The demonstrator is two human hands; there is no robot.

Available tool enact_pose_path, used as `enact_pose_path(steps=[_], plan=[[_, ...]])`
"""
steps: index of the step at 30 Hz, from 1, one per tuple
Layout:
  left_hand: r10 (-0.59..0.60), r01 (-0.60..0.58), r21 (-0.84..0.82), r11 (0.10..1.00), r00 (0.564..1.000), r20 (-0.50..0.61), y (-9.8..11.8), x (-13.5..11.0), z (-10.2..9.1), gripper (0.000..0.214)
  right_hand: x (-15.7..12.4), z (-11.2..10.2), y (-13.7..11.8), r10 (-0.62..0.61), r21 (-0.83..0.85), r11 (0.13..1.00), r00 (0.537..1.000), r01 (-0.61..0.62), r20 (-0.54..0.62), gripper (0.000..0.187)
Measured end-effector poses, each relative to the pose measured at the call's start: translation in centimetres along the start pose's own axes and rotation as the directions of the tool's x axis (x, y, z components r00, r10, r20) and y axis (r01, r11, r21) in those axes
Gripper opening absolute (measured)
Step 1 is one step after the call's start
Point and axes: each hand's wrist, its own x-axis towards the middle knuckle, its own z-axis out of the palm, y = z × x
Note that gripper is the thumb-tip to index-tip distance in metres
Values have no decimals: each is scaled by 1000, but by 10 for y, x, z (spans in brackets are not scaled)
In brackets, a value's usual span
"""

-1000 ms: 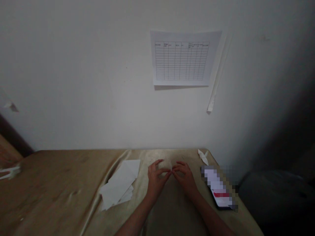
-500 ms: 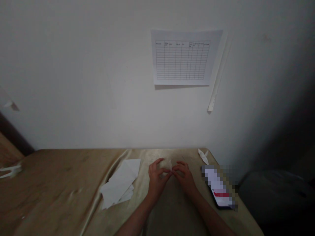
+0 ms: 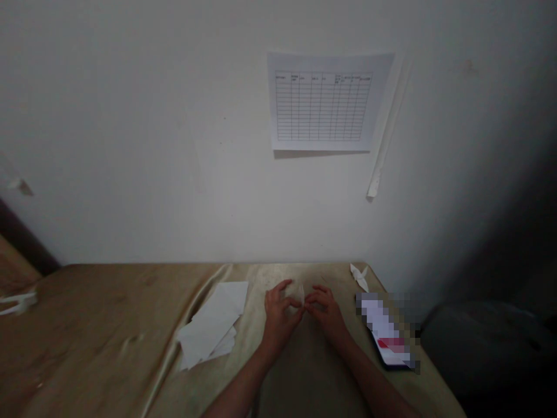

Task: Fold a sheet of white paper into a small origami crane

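Note:
Between my two hands stands a small piece of folded white paper (image 3: 301, 294), pale against the cloth and partly hidden by fingers. My left hand (image 3: 278, 313) pinches its lower part with thumb and index finger, the other fingers curled above. From the right, my right hand (image 3: 326, 313) pinches the same paper at its edge, its fingertips almost meeting the left ones. To the left of my hands lies a loose stack of white paper sheets (image 3: 215, 325), overlapping at angles. A small folded white paper figure (image 3: 359, 277) rests near the table's back right corner.
A phone (image 3: 387, 334) with a lit, partly blurred screen lies right of my right arm. Brownish cloth (image 3: 108, 337) covers the table, which meets the wall behind. A printed table sheet (image 3: 324, 104) hangs on the wall. A dark shape stands beyond the right edge.
The folded paper has turned slightly, so more of its face shows beside my left fingers. My hands have shifted only a little.

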Motion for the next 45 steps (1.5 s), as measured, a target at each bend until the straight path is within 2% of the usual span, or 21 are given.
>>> enact_pose_path(steps=[6,14,22,31,37,45], plan=[[-22,22,-2,1000,1000,12,1,1,1,15,1,2,-2,-8,-15,1000,1000,8,-6,13],[-94,96,-93,991,995,28,3,3,-3,13,-3,6,-8,-31,-50,998,999,30,-25,10],[-158,160,-113,981,987,27,1,3,-3,8,-2,7,-10,-15,-97,995,996,6,-85,7],[-179,197,-185,963,978,109,-11,3,2,9,-2,1,-10,37,-20,999,995,-39,-96,4],[-169,186,-213,959,981,99,-14,4,3,5,-1,-1,-15,32,7,999,996,-31,-87,10],[-113,129,-153,980,987,111,-6,5,-2,9,-2,2,-17,38,-11,999,995,-39,-97,12]])
